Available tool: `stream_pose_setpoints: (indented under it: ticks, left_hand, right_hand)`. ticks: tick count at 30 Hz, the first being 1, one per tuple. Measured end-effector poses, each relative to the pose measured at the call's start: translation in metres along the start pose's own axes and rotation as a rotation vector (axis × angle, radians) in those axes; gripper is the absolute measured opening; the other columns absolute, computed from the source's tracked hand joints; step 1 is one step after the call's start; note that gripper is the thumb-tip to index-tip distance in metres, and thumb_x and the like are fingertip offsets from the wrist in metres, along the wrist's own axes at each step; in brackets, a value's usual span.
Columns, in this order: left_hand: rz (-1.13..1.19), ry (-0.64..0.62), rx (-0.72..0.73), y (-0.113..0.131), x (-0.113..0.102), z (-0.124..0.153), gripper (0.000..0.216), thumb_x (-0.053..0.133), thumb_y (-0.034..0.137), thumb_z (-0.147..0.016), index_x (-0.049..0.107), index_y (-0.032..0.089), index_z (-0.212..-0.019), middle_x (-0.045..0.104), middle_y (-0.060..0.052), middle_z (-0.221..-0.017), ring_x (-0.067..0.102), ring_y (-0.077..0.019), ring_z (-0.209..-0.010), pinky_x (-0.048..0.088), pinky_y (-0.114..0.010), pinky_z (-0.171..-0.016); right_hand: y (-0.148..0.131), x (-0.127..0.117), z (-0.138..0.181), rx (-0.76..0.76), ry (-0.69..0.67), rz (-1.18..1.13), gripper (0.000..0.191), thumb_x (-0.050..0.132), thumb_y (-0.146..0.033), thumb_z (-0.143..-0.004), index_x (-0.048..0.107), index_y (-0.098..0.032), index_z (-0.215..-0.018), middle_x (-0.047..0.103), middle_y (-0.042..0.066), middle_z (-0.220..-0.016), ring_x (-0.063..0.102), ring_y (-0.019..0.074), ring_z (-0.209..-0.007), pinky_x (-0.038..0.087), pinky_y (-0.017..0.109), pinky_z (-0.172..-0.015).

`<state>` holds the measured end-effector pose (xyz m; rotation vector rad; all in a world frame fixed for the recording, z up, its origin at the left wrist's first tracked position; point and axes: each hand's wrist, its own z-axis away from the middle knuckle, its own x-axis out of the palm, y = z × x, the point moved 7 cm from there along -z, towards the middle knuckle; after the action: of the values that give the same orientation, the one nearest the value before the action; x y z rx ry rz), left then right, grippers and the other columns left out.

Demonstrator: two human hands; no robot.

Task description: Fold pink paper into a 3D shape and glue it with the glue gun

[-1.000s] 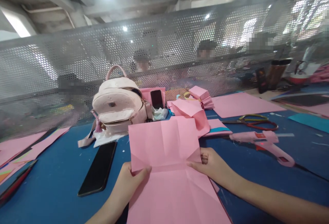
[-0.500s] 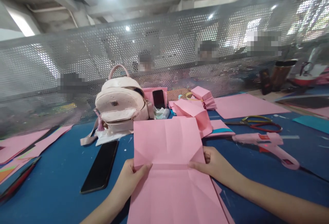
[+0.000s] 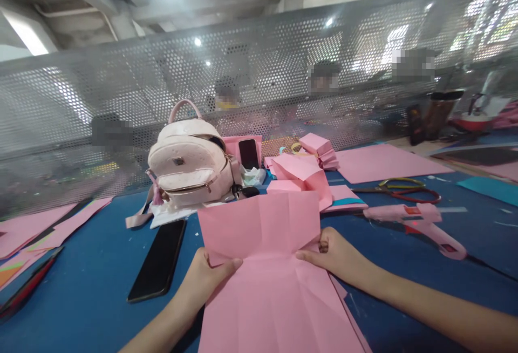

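Note:
A creased sheet of pink paper (image 3: 271, 299) stretches from the bottom of the view to mid-table, its far part bent up along a crosswise fold. My left hand (image 3: 208, 275) pinches the left edge at this fold, thumb on top and fingers hidden beneath. On the opposite edge my right hand (image 3: 334, 250) grips the paper the same way, its fingers curled behind. More pink paper shows under the sheet's right side. Just beyond stands a folded pink paper piece (image 3: 309, 177).
A black phone (image 3: 157, 261) lies left of my left hand. Behind it sits a pale backpack (image 3: 190, 164). To the right are a pink glue gun (image 3: 421, 226) with a cord and scissors (image 3: 399, 190). A perforated metal screen (image 3: 267, 77) runs across the back, people beyond it.
The far part of the pink paper has bent up more steeply at the fold, and its top edge now sits lower in view. Both hands keep their grip in nearly the same place.

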<state>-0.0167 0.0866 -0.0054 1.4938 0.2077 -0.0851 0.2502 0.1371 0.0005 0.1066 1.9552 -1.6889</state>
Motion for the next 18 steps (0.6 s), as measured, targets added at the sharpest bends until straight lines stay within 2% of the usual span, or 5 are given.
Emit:
stream_pose_setpoints:
  ticks: [4, 7, 10, 16, 18]
  left_hand:
    - [0.073, -0.039, -0.063, 0.0001, 0.0022, 0.0013, 0.059, 0.086, 0.057, -0.058, 0.079, 0.014, -0.098, 0.079, -0.009, -0.092, 0.075, -0.029, -0.086, 0.058, -0.033, -0.076]
    - [0.09, -0.059, -0.078, 0.0026, 0.0027, 0.002, 0.068, 0.086, 0.059, -0.055, 0.076, 0.016, -0.106, 0.079, -0.009, -0.096, 0.075, -0.0299, -0.093, 0.058, -0.035, -0.081]
    - [0.055, -0.061, -0.063, 0.0052, 0.002, 0.0021, 0.063, 0.086, 0.057, -0.056, 0.076, 0.016, -0.103, 0.079, -0.01, -0.099, 0.074, -0.031, -0.094, 0.058, -0.035, -0.08]
    - [-0.08, -0.037, 0.03, 0.0087, 0.0015, 0.0031, 0.053, 0.085, 0.04, -0.059, 0.074, 0.014, -0.104, 0.078, -0.012, -0.107, 0.072, -0.0341, -0.102, 0.058, -0.039, -0.085]
    - [-0.136, -0.029, 0.046, 0.0074, 0.0001, 0.0023, 0.044, 0.082, 0.033, -0.061, 0.075, 0.016, -0.101, 0.078, -0.011, -0.106, 0.072, -0.0339, -0.102, 0.058, -0.039, -0.085]
  right_hand:
    - [-0.0021, 0.0016, -0.0019, -0.019, -0.066, -0.005, 0.054, 0.071, -0.066, -0.069, 0.052, -0.018, -0.05, 0.034, -0.005, -0.044, 0.03, 0.0093, -0.046, 0.023, 0.024, -0.042]
    - [-0.0035, 0.0032, -0.0018, -0.021, -0.102, -0.003, 0.056, 0.069, -0.067, -0.071, 0.05, -0.018, -0.05, 0.036, -0.005, -0.046, 0.031, 0.0093, -0.048, 0.024, 0.023, -0.043]
    - [-0.0029, 0.0045, -0.0004, -0.01, -0.12, 0.018, 0.057, 0.069, -0.066, -0.07, 0.045, -0.019, -0.049, 0.036, -0.005, -0.048, 0.03, 0.0085, -0.048, 0.023, 0.022, -0.044]
    - [0.0022, 0.0041, 0.0008, 0.012, -0.091, 0.117, 0.045, 0.071, -0.053, -0.07, 0.05, -0.017, -0.051, 0.043, -0.003, -0.051, 0.037, 0.0106, -0.052, 0.026, 0.023, -0.047]
    - [0.0016, 0.0032, 0.0004, 0.003, -0.076, 0.144, 0.039, 0.07, -0.048, -0.071, 0.057, -0.016, -0.055, 0.05, -0.001, -0.054, 0.041, 0.0123, -0.053, 0.029, 0.024, -0.048]
